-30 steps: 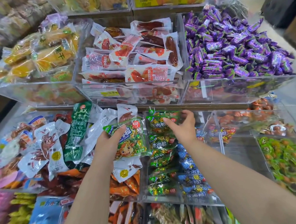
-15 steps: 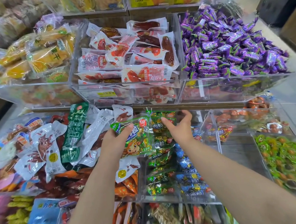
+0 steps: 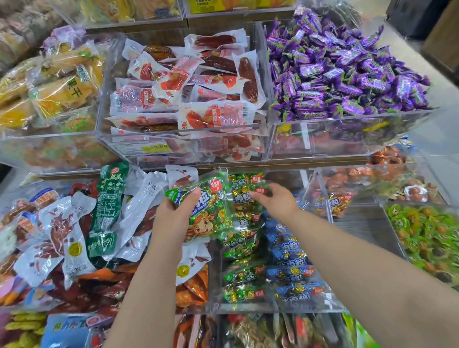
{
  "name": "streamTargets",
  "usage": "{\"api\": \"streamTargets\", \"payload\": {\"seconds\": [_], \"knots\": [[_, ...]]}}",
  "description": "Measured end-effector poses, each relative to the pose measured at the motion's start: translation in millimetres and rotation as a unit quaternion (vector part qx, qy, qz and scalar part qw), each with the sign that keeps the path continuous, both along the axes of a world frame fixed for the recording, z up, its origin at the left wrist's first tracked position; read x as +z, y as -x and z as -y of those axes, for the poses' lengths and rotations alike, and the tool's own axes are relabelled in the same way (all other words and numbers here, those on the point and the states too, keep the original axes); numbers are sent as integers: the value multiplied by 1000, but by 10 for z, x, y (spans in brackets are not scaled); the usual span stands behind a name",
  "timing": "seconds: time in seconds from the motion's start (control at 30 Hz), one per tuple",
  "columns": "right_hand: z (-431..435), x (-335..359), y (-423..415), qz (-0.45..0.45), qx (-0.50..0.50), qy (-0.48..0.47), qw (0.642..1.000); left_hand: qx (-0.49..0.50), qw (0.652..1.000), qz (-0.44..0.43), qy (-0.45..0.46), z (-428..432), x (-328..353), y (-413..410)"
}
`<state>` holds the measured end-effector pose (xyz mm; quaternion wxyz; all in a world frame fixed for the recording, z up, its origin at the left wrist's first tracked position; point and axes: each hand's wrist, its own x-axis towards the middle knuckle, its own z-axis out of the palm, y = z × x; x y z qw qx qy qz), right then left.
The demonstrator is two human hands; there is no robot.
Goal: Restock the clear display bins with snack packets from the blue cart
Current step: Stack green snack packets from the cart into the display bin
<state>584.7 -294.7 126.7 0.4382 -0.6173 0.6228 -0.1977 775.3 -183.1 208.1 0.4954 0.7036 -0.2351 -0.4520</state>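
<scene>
My left hand (image 3: pixel 175 221) grips a green beef-cube snack packet (image 3: pixel 207 208) by its left side, holding it upright over the left edge of a clear display bin (image 3: pixel 247 308). That bin holds rows of green packets (image 3: pixel 242 276) on its left and blue packets (image 3: pixel 292 274) on its right. My right hand (image 3: pixel 277 201) reaches into the bin's far end, fingers curled over the green packets (image 3: pixel 245 193) stacked there. The blue cart is not in view.
Upper bins hold sausage packets (image 3: pixel 184 94), purple candies (image 3: pixel 335 65) and yellow dried fruit (image 3: pixel 43 88). A heap of white and green meat-snack packets (image 3: pixel 88 229) lies left. Round green-wrapped snacks (image 3: pixel 436 241) fill the right bin, beside a nearly bare bin floor (image 3: pixel 365 225).
My left hand has carried the green packet to the right, closer to the bin. My right hand has slid a little lower over the far green packets.
</scene>
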Motion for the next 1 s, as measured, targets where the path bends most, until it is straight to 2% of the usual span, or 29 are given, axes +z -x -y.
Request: {"api": "streamTargets", "payload": {"seconds": [0.13,0.27,0.33,0.4,0.53,0.6,0.63,0.7,0.77,0.87,1.0], "knots": [[147,54,-109,-82,46,-58,994,-4,1000,10,-10,-29,-26,-22],[159,49,-87,-95,46,-69,992,-38,999,12,-2,-48,-48,99],[149,66,-32,-54,15,-61,997,-46,999,16,-11,-35,-91,164],[101,110,32,22,-43,-39,998,-46,999,25,-9,-3,-135,206],[-55,232,190,164,-100,-3,981,-67,996,57,-33,93,-226,263],[-159,313,250,248,-25,-56,967,-75,994,75,-40,141,-246,307],[-210,343,253,252,37,-83,963,-77,993,81,-41,161,-238,344],[-270,345,213,194,108,-91,971,-85,991,94,-33,195,-207,415],[-236,312,205,156,86,-43,983,-121,982,142,-31,217,-176,442],[-134,321,317,198,22,9,980,-155,953,258,-45,159,-172,363],[-81,208,333,185,18,-14,983,-187,873,444,-72,3,-249,290]]}}
